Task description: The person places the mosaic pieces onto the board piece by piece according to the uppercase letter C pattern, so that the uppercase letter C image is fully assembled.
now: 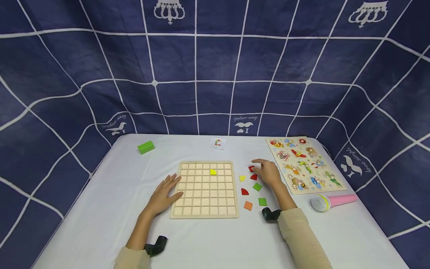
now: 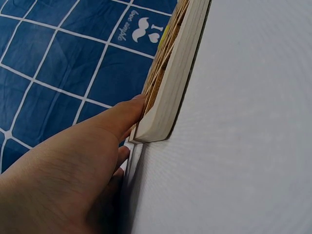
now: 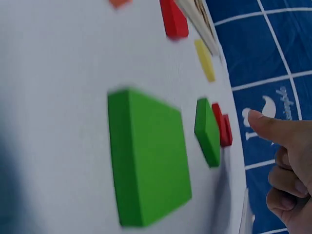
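My left hand (image 1: 161, 198) rests at the left edge of a wooden grid board (image 1: 205, 217), its thumb (image 2: 129, 109) touching the rim and its fingers spread. On the grid lies one yellow rounded piece (image 1: 213, 172). To the right of the board, my right hand (image 1: 268, 172) hovers over a red piece (image 1: 251, 169), thumb and index finger apart around it. Its other fingers (image 3: 287, 180) curl inward with nothing seen in them. Close by are a red quarter-round piece (image 1: 254, 177), a green square (image 1: 257, 186) and a yellow piece (image 1: 242, 178).
Nearer me lie another red quarter-round (image 1: 245, 191), an orange square (image 1: 248, 205) and a green square (image 1: 262, 201). A picture puzzle board (image 1: 285, 158) and pink microphone (image 1: 339, 200) are at right. Behind the grid board are a pattern card (image 1: 217, 143) and green block (image 1: 146, 147).
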`<move>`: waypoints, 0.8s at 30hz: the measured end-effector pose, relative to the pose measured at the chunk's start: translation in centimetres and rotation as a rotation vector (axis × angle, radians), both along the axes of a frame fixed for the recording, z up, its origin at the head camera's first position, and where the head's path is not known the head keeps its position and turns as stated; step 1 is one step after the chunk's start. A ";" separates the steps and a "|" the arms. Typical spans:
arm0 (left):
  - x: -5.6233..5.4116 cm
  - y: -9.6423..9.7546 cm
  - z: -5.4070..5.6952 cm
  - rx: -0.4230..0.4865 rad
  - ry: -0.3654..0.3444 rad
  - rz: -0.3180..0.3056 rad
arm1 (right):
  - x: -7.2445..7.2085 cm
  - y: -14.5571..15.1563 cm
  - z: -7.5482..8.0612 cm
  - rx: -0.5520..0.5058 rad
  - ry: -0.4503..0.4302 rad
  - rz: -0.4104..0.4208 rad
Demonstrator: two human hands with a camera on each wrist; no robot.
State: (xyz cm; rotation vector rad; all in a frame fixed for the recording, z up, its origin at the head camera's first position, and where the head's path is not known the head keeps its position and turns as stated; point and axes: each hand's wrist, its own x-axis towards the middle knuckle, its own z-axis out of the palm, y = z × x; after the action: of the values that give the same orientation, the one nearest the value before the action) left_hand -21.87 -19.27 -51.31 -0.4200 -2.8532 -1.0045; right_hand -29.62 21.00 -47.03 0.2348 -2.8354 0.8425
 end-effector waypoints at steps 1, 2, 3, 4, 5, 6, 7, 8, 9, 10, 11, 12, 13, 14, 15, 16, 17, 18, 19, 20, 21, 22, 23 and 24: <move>0.0 0.0 0.0 0.002 -0.003 0.000 | -0.1 0.4 -0.1 0.001 -0.022 0.001; 0.0 0.0 0.0 0.003 -0.006 0.000 | -0.2 0.6 -0.2 0.002 -0.041 0.002; 0.1 0.0 0.0 0.005 -0.009 -0.001 | -0.2 0.8 -0.3 0.006 -0.063 0.000; 0.1 0.0 0.1 0.007 -0.013 -0.003 | -0.3 1.0 -0.4 0.008 -0.080 0.001; 0.1 0.0 0.1 0.009 -0.015 -0.003 | -0.3 1.2 -0.6 0.014 -0.093 0.003; 0.1 0.0 0.0 0.010 -0.018 -0.004 | -0.4 1.3 -0.8 0.022 -0.104 0.003; 0.1 0.0 0.0 0.011 -0.019 -0.005 | -0.4 1.5 -1.0 0.029 -0.111 0.005; 0.1 0.0 0.0 0.010 -0.018 -0.005 | -0.5 1.6 -1.1 0.033 -0.117 0.006; 0.1 0.0 0.0 0.010 -0.017 -0.006 | -0.5 1.7 -1.3 0.038 -0.121 0.008; 0.1 0.0 -0.1 0.010 -0.016 -0.006 | -0.6 1.8 -1.4 0.042 -0.118 0.015; 0.0 0.0 -0.1 0.011 -0.015 -0.007 | -0.6 1.8 -1.5 0.045 -0.114 0.014; 0.0 0.0 -0.2 0.010 -0.015 -0.007 | -0.6 1.8 -1.5 0.046 -0.109 0.014; 0.0 0.0 -0.2 0.009 -0.015 -0.006 | -0.6 1.8 -1.5 0.044 -0.105 0.010; 0.0 0.0 -0.2 0.008 -0.015 -0.006 | -0.6 1.6 -1.4 0.042 -0.102 0.007; 0.0 0.0 -0.2 0.006 -0.016 -0.005 | -0.6 1.4 -1.3 0.038 -0.097 0.005; 0.0 0.0 -0.2 0.005 -0.016 -0.006 | -0.5 1.1 -1.2 0.033 -0.090 0.004; 0.0 0.0 -0.2 0.004 -0.016 -0.005 | -0.4 0.7 -0.9 0.026 -0.077 0.007; 0.0 -0.1 -0.1 0.005 -0.015 -0.006 | -0.3 0.1 -0.6 0.017 -0.069 0.010; 0.0 -0.1 -0.1 0.005 -0.015 -0.005 | -0.2 -0.6 -0.3 0.004 -0.060 0.013; 0.0 -0.1 -0.1 0.005 -0.014 -0.004 | -0.1 -1.4 0.1 -0.007 -0.045 0.020; 0.0 -0.1 0.0 0.005 -0.013 -0.002 | -0.1 -2.2 0.4 -0.015 -0.026 0.028; 0.0 -0.1 0.0 0.005 -0.013 0.001 | 0.0 -3.1 0.8 -0.022 -0.006 0.037; 0.0 0.0 0.1 0.004 -0.011 0.001 | 0.0 -4.1 1.1 -0.030 0.012 0.047; 0.0 0.0 0.1 0.004 -0.010 0.001 | 0.1 -5.0 1.4 -0.043 0.024 0.053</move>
State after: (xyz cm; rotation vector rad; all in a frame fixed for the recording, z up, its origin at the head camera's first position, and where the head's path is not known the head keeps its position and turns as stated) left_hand -21.88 -19.30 -51.22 -0.4135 -2.8598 -1.0145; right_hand -29.54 15.95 -45.62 0.3138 -2.7974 0.9041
